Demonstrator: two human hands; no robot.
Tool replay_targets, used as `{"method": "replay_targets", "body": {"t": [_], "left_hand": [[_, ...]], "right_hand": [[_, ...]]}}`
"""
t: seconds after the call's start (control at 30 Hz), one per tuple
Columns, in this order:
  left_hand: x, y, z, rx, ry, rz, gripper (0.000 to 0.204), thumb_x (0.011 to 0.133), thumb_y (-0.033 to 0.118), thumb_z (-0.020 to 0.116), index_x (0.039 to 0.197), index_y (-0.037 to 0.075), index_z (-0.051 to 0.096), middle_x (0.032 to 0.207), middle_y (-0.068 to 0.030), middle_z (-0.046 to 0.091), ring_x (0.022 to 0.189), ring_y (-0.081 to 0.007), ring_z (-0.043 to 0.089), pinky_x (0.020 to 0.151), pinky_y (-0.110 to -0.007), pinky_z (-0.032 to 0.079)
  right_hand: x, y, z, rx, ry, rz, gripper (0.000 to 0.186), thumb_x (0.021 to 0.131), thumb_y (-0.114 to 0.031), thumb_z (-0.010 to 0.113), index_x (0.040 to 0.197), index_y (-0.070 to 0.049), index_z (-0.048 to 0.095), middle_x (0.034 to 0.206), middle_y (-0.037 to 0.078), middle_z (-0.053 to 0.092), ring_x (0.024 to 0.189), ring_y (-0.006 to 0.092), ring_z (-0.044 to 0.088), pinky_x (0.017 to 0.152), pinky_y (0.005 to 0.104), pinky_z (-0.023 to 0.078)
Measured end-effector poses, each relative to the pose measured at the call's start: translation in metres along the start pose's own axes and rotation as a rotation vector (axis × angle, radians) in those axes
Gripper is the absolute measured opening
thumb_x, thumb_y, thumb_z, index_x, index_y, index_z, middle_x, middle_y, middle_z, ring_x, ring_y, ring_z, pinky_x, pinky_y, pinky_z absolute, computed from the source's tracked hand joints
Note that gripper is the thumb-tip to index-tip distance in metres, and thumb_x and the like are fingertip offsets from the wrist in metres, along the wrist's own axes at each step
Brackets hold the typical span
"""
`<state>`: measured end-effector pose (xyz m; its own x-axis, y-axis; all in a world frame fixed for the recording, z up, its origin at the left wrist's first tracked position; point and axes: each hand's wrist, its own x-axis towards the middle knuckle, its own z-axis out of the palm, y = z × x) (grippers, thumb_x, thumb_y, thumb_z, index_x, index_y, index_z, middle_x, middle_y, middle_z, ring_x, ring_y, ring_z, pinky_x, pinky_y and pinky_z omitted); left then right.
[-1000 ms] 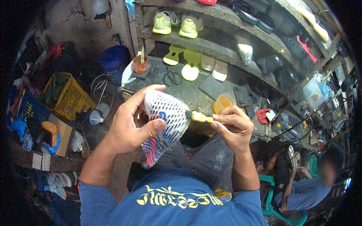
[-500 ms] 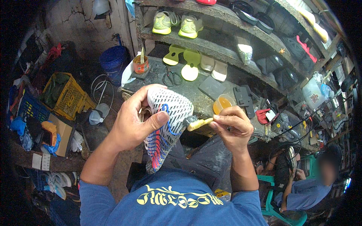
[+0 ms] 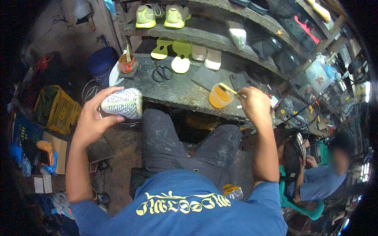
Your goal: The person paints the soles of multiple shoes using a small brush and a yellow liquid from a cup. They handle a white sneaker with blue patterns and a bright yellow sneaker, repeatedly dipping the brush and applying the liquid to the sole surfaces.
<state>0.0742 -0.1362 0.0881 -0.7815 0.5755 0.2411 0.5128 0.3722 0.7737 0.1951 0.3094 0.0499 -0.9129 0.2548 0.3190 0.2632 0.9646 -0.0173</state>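
I have the workbench (image 3: pixel 179 92) ahead of the left hand (image 3: pixel 91 118), which grips a patterned shoe upper (image 3: pixel 124 104); just left of the right hand (image 3: pixel 255 104) I see an orange-filled cup (image 3: pixel 219 103), a yellow brush (image 3: pixel 229 89) pinched in that hand, its tip at the rim

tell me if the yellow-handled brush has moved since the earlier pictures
Yes: judged against the tub of orange liquid on the workbench, the brush has gone right and upward in view, from beside the patterned shoe to the tub's opening.

The shoe (image 3: pixel 123 104) was matt, textured knit; the cup (image 3: pixel 219 105), smooth translucent plastic; the bench (image 3: pixel 179 91), rough; the crate (image 3: pixel 66 113), plastic lattice; the shirt (image 3: pixel 181 225), matt cloth.
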Motion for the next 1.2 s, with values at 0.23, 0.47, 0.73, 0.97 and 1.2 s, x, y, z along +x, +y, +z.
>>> {"method": "replay_targets", "body": {"t": [0.23, 0.47, 0.73, 0.97, 1.2], "left_hand": [[-0.019, -0.009, -0.033, 0.631, 0.165, 0.052, 0.070, 0.068, 0.028, 0.088, 0.131, 0.009, 0.064, 0.137, -0.0087, 0.058, 0.118, -0.0287, 0.062, 0.108, -0.037, 0.045], [-0.037, -0.087, -0.058, -0.431, 0.634, -0.076, 0.076, 0.095, 0.059, 0.064, 0.141, 0.000, 0.052, 0.136, -0.0107, 0.061, 0.129, -0.0232, 0.055, 0.110, -0.038, 0.041], [0.028, -0.142, -0.018, -0.435, 0.804, -0.165, 0.066, 0.105, 0.051, 0.046, 0.152, 0.004, 0.043, 0.147, -0.0126, 0.051, 0.134, -0.0235, 0.050, 0.114, -0.038, 0.038], [0.045, -0.103, 0.058, -0.712, 0.246, -0.285, 0.044, 0.111, 0.039, 0.040, 0.136, 0.007, 0.057, 0.126, -0.0068, 0.063, 0.116, -0.0164, 0.057, 0.102, -0.031, 0.044], [0.070, -0.066, 0.081, -0.397, 0.055, -0.146, 0.038, 0.111, 0.036, 0.042, 0.128, 0.005, 0.057, 0.115, -0.0049, 0.059, 0.110, -0.0133, 0.053, 0.101, -0.030, 0.042]], "right_hand": [[0.025, -0.005, 0.030, -0.247, -0.038, -0.239, 0.008, 0.079, -0.011, 0.067, 0.080, -0.007, 0.074, 0.084, 0.015, 0.072, 0.077, 0.0342, 0.073, 0.069, 0.0432, 0.059], [-0.022, 0.019, 0.032, 0.103, 0.058, 0.054, 0.013, 0.090, -0.020, 0.072, 0.096, -0.011, 0.077, 0.096, 0.011, 0.072, 0.088, 0.0330, 0.071, 0.075, 0.0437, 0.056], [-0.028, 0.024, 0.052, 0.615, -0.045, 0.239, 0.020, 0.090, -0.018, 0.074, 0.100, 0.000, 0.076, 0.096, 0.012, 0.076, 0.089, 0.0224, 0.071, 0.083, 0.0349, 0.054], [-0.029, 0.045, 0.069, 0.829, -0.033, 0.224, 0.019, 0.093, -0.015, 0.073, 0.100, 0.002, 0.076, 0.092, 0.006, 0.076, 0.085, 0.0107, 0.064, 0.080, 0.0283, 0.050], [-0.034, 0.030, 0.060, 1.003, -0.203, 0.291, 0.018, 0.091, -0.017, 0.076, 0.100, -0.001, 0.077, 0.079, -0.001, 0.069, 0.066, 0.0044, 0.053, 0.060, 0.0233, 0.039]]}}
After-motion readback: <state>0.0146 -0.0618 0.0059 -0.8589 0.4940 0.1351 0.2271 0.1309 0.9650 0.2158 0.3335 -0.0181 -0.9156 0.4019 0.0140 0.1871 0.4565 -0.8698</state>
